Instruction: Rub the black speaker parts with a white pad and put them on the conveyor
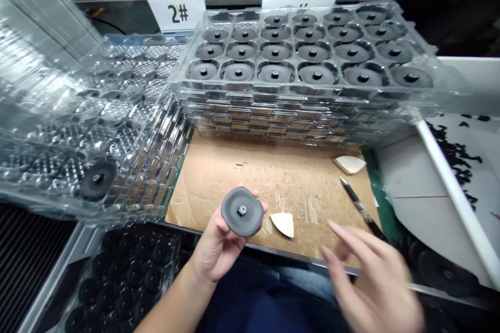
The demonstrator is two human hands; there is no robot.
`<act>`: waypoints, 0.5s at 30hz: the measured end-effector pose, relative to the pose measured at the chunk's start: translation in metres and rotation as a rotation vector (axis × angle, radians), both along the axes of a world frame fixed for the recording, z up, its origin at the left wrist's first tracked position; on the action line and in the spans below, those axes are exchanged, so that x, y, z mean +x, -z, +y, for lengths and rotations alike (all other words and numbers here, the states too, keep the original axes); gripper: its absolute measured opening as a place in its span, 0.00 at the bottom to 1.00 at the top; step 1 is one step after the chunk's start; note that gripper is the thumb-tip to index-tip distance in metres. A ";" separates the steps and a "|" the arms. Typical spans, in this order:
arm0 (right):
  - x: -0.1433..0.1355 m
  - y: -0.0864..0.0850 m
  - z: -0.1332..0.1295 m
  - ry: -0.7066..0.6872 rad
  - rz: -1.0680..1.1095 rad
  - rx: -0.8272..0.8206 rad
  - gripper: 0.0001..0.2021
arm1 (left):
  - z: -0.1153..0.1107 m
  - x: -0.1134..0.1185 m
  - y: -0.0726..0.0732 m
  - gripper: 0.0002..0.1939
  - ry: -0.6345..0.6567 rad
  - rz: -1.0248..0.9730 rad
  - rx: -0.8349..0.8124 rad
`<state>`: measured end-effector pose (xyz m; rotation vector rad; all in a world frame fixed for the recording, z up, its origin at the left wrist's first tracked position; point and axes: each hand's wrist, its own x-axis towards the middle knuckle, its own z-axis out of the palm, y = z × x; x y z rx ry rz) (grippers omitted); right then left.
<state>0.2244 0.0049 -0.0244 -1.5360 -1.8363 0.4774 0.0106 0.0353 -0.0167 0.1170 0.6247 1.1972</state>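
A round black disc (242, 212) is pinched by the left hand (221, 252), and the right hand (373, 276) is held with fingers apart.

Dark round disc (242, 218), stud side up

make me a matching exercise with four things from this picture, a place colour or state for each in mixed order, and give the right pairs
Column one
1. left hand
2. right hand
3. pen
4. 2# sign

Column two
A. lying near the right edge of the cardboard
B. white with black print
C. blurred, fingers spread, nothing seen in its grasp
D. holding a round black part

Right pairs: 1-D, 2-C, 3-A, 4-B
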 end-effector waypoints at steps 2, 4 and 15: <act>-0.005 0.030 0.016 0.028 -0.070 -0.105 0.17 | 0.006 0.000 0.002 0.30 0.025 0.037 -0.004; -0.010 0.056 0.022 0.030 -0.096 -0.186 0.16 | 0.013 0.001 0.003 0.29 0.057 0.079 -0.028; -0.022 0.048 0.035 -0.151 0.066 -0.338 0.10 | 0.043 0.008 0.010 0.32 0.095 0.049 0.002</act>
